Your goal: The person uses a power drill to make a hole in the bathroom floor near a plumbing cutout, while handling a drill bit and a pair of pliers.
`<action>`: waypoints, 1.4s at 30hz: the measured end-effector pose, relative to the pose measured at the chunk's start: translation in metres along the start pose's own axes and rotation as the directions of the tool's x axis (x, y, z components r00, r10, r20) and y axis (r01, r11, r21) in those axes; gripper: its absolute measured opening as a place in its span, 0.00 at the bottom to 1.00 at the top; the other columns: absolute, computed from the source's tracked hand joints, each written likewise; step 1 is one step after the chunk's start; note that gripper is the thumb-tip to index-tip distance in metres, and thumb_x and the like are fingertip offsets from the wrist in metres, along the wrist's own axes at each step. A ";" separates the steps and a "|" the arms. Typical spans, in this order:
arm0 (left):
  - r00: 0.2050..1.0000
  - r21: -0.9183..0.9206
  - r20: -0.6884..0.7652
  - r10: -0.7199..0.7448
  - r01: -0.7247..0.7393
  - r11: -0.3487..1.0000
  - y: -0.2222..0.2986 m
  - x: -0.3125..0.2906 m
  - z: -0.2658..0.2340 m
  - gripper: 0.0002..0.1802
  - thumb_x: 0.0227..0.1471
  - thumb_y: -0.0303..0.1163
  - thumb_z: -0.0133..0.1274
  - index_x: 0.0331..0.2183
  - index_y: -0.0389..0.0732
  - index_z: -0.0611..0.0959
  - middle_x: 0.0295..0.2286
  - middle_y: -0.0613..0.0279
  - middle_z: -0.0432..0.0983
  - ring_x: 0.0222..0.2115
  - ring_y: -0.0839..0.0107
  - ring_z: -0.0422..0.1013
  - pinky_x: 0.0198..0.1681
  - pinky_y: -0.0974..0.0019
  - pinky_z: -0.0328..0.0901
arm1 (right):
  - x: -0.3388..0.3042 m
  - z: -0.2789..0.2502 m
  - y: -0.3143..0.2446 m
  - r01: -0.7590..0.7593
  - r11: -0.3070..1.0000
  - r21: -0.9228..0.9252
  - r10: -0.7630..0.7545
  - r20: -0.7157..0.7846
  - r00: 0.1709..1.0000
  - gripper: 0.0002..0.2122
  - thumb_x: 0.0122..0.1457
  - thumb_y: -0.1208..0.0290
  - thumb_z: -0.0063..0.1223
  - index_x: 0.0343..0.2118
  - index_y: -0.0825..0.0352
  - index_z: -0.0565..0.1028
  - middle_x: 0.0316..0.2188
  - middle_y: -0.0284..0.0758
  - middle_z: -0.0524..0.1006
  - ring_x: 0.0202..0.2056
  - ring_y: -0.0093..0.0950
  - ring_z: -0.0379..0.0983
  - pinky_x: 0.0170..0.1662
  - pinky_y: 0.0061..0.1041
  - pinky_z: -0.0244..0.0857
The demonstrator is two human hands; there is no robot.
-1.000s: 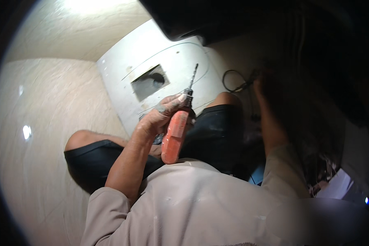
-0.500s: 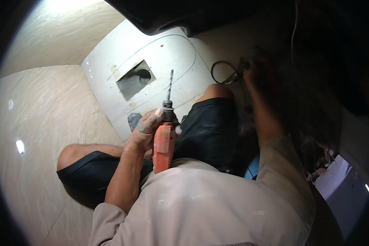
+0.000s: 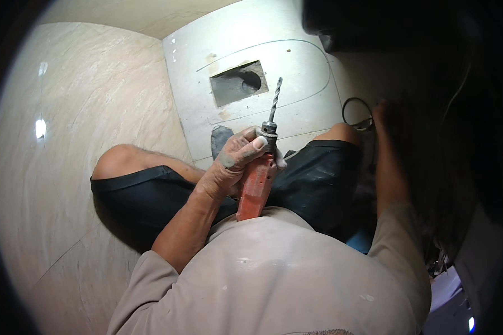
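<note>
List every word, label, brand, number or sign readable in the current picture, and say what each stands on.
None can be read.
Orange drill in the left hand: no lettering can be made out on its body.
White tile: a curved drawn line and small pale marks, none legible as letters or numbers.
Dark right side: too dim to tell.

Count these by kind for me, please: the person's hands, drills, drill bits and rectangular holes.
Left hand and right hand (dimly lit): 2
Drill: 1
Drill bit: 1
Rectangular hole: 1
Total: 5
</note>
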State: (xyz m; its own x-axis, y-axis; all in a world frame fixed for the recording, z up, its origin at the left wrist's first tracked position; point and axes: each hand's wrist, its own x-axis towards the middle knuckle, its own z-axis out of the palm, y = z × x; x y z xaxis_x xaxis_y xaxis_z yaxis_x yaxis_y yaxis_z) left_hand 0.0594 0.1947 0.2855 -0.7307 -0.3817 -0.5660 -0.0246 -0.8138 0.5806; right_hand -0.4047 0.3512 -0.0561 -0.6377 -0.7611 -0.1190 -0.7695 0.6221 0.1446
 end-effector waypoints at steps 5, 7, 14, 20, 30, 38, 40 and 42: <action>1.000 -0.005 -0.005 0.019 -0.019 1.000 0.008 -0.002 0.000 0.21 0.61 0.47 0.60 0.41 0.38 0.78 0.31 0.53 0.82 0.34 0.68 0.81 0.39 0.66 0.75 | -0.007 -0.022 -0.022 -0.111 0.991 0.075 0.116 -0.064 0.991 0.17 0.63 0.65 0.53 0.50 0.70 0.76 0.47 0.53 0.78 0.51 0.50 0.75 0.56 0.43 0.68; 1.000 -0.029 -0.014 -0.014 0.013 0.999 0.009 -0.002 -0.001 0.20 0.63 0.46 0.58 0.45 0.40 0.76 0.33 0.44 0.82 0.29 0.69 0.78 0.34 0.66 0.74 | -0.014 -0.051 -0.032 -0.136 0.978 0.155 0.168 -0.210 0.963 0.15 0.65 0.67 0.52 0.50 0.69 0.75 0.44 0.51 0.79 0.49 0.49 0.76 0.55 0.43 0.68; 0.997 0.088 -0.055 0.052 -0.047 0.995 0.005 0.006 0.001 0.22 0.61 0.49 0.61 0.39 0.38 0.79 0.30 0.54 0.81 0.31 0.70 0.79 0.38 0.67 0.74 | -0.100 -0.239 -0.101 -0.210 -0.012 0.978 0.077 0.210 0.975 0.08 0.71 0.71 0.47 0.49 0.64 0.72 0.31 0.29 0.74 0.29 0.15 0.69 0.31 0.16 0.62; 0.999 0.072 -0.029 -0.023 0.025 0.997 0.006 0.007 0.003 0.23 0.64 0.50 0.57 0.41 0.36 0.82 0.30 0.57 0.82 0.30 0.73 0.79 0.36 0.71 0.74 | -0.169 -0.345 -0.191 0.147 -0.063 0.987 -0.332 -0.160 0.930 0.07 0.65 0.80 0.49 0.44 0.69 0.70 0.30 0.36 0.76 0.31 0.23 0.75 0.37 0.26 0.70; 0.999 0.163 -0.032 -0.008 0.013 0.987 0.002 0.001 0.004 0.25 0.66 0.51 0.54 0.41 0.35 0.83 0.29 0.58 0.81 0.28 0.73 0.78 0.35 0.69 0.74 | -0.169 -0.354 -0.201 0.452 -0.033 0.892 -0.406 -0.425 0.809 0.09 0.62 0.87 0.48 0.44 0.69 0.69 0.34 0.32 0.69 0.32 0.19 0.64 0.37 0.20 0.63; 1.000 0.350 -0.014 0.020 -0.013 0.936 0.000 0.001 0.002 0.26 0.65 0.53 0.54 0.41 0.35 0.84 0.31 0.59 0.80 0.32 0.75 0.76 0.39 0.69 0.72 | -0.164 -0.369 -0.194 0.588 0.058 0.806 -0.544 -0.469 0.696 0.15 0.54 0.91 0.49 0.42 0.70 0.68 0.31 0.42 0.70 0.27 0.39 0.70 0.31 0.32 0.66; 1.000 0.427 -0.027 0.008 0.004 0.904 0.000 -0.001 0.002 0.26 0.65 0.52 0.53 0.41 0.34 0.83 0.30 0.60 0.79 0.32 0.75 0.74 0.39 0.69 0.70 | -0.162 -0.378 -0.195 0.674 0.199 0.712 -0.615 -0.445 0.651 0.16 0.52 0.91 0.51 0.42 0.69 0.67 0.30 0.42 0.71 0.28 0.42 0.70 0.33 0.36 0.66; 0.998 0.426 0.015 0.055 -0.056 0.903 0.000 -0.002 0.002 0.25 0.65 0.51 0.52 0.40 0.34 0.83 0.30 0.61 0.78 0.32 0.75 0.73 0.39 0.69 0.69 | -0.159 -0.389 -0.197 0.737 0.254 0.626 -0.656 -0.449 0.607 0.16 0.52 0.90 0.52 0.42 0.68 0.66 0.30 0.42 0.71 0.29 0.43 0.70 0.35 0.38 0.65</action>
State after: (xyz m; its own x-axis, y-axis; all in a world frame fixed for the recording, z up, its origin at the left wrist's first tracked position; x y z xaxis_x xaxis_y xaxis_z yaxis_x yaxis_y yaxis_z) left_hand 0.0593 0.1968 0.2877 -0.7412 -0.4193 -0.5243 -0.2718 -0.5266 0.8055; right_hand -0.1373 0.2782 0.3161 0.1343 -0.9524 0.2737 -0.6879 -0.2885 -0.6661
